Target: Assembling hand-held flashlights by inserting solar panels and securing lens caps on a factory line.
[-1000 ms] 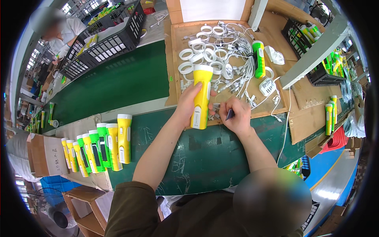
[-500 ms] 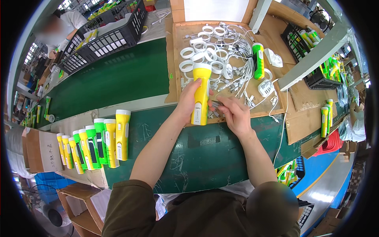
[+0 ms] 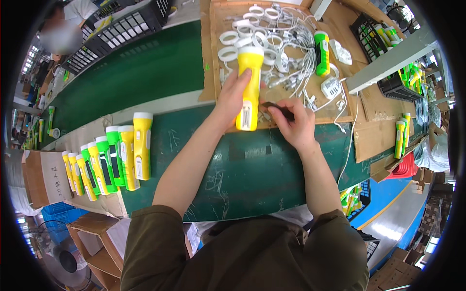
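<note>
My left hand (image 3: 230, 103) is wrapped round a yellow flashlight (image 3: 250, 82), held upright with its white head pointing away from me. Near its lower end a pale panel with a narrow metallic-looking slot faces up. Just right of it, my right hand (image 3: 297, 122) pinches a small dark, flat piece (image 3: 283, 111) between thumb and fingers; its exact kind does not show. That piece sits close beside the flashlight, and whether they touch I cannot tell. Behind both hands lies a cardboard-lined tray (image 3: 217, 36) with white rings (image 3: 228, 38) and bundled white cables (image 3: 303, 41).
A green and yellow flashlight (image 3: 321, 53) lies at the tray's right, near a white multi-port charger (image 3: 331, 87). Several flashlights (image 3: 116, 155) stand in a row at left. A grey post (image 3: 388, 63) slants across the right. Black crates (image 3: 121, 34) stand at far left and right.
The view has shifted, so the bench sits higher in the picture. The slot on the flashlight's lower panel now shows. A dark piece is now visible in my right hand.
</note>
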### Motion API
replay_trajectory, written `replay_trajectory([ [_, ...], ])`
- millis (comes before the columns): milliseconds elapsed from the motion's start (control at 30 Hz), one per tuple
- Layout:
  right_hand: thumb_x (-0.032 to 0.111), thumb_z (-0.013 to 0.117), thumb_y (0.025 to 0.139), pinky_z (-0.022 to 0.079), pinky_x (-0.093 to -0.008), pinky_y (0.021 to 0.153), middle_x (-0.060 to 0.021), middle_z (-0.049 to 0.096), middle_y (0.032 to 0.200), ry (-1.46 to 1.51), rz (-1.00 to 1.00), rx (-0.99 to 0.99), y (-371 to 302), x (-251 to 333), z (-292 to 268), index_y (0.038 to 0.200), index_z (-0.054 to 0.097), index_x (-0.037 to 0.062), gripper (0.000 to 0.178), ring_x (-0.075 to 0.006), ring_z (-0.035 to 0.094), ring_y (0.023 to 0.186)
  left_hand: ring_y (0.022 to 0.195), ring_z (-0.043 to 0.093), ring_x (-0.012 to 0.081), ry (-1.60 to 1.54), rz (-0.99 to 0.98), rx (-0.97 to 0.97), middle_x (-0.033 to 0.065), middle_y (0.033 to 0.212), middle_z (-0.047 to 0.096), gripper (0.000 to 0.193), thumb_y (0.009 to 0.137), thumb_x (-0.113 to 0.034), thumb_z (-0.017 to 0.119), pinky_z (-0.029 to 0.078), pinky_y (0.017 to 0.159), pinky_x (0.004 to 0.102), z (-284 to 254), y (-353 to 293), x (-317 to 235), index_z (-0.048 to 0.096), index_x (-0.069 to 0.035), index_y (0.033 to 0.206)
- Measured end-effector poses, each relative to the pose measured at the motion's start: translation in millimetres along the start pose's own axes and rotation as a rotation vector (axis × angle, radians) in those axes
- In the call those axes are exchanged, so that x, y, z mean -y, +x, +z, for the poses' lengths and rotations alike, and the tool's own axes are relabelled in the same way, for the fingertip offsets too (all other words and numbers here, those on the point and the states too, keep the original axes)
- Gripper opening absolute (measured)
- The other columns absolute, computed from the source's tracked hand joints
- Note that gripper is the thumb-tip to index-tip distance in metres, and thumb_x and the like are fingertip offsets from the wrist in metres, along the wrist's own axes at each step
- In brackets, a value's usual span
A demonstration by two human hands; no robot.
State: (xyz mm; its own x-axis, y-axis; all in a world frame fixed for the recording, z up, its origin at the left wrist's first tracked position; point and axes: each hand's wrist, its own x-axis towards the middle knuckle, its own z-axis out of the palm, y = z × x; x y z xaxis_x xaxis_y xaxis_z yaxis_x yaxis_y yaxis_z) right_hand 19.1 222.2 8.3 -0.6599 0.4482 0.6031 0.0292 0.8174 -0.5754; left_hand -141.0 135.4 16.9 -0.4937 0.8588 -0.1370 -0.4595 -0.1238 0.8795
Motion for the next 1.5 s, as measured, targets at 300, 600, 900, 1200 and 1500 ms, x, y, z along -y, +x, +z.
replay_trajectory([
  [300,0.017,0.078,0.081,0.05,-0.026,0.047,-0.0048,0.064,0.065,0.004,0.017,0.0,-5.6,-0.8,-2.9,0.092,0.058,0.0062,0.025,-0.0159,0.065,0.052,0.061,0.061,0.0183,-0.011,-0.167,-0.028,0.0094,0.088,0.061,0.046,0.1,-0.047,0.04,0.055,0.054,0.0362,-0.8,-7.5,-1.2,0.051,-0.004,0.109],
  [600,0.016,0.077,0.081,0.05,-0.0268,0.047,-0.0053,0.064,0.064,0.012,0.017,-0.039,-2.5,-6.5,-1.8,0.092,0.057,0.0071,0.025,-0.0171,0.065,0.053,0.06,0.06,0.0179,-0.109,-0.159,0.018,0.0091,0.089,0.06,0.046,0.1,-0.048,0.04,0.055,0.054,0.0357,6.2,-10.3,-20.2,0.051,-0.004,0.11],
  [900,0.016,0.077,0.082,0.05,-0.0289,0.049,-0.0061,0.065,0.067,0.06,0.06,-0.069,-6.2,-10.8,-0.1,0.092,0.057,0.0072,0.024,-0.0198,0.066,0.055,0.06,0.061,0.0203,-0.194,-0.108,0.111,0.0114,0.085,0.061,0.051,0.101,-0.05,0.036,0.054,0.057,0.036,19.3,-23.5,-33.9,0.054,-0.003,0.107],
  [1200,0.013,0.076,0.082,0.049,-0.026,0.049,-0.0065,0.065,0.068,0.116,0.073,-0.203,-1.0,-11.2,1.8,0.093,0.061,0.0068,0.021,-0.0169,0.063,0.053,0.066,0.062,0.0195,-0.089,-0.039,-0.023,0.0093,0.095,0.063,0.039,0.099,-0.042,0.049,0.055,0.057,0.0362,15.9,-7.6,-16.6,0.047,-0.009,0.119],
  [1500,0.018,0.074,0.082,0.047,-0.031,0.048,-0.0037,0.065,0.073,-0.021,-0.03,0.045,-1.2,11.0,-2.1,0.089,0.068,0.0091,0.013,-0.0191,0.06,0.055,0.107,0.055,0.0171,0.493,0.357,0.085,0.0127,0.115,0.058,0.046,0.095,-0.03,0.061,0.044,0.092,0.0315,12.1,-9.5,-2.5,0.043,-0.001,0.127],
])
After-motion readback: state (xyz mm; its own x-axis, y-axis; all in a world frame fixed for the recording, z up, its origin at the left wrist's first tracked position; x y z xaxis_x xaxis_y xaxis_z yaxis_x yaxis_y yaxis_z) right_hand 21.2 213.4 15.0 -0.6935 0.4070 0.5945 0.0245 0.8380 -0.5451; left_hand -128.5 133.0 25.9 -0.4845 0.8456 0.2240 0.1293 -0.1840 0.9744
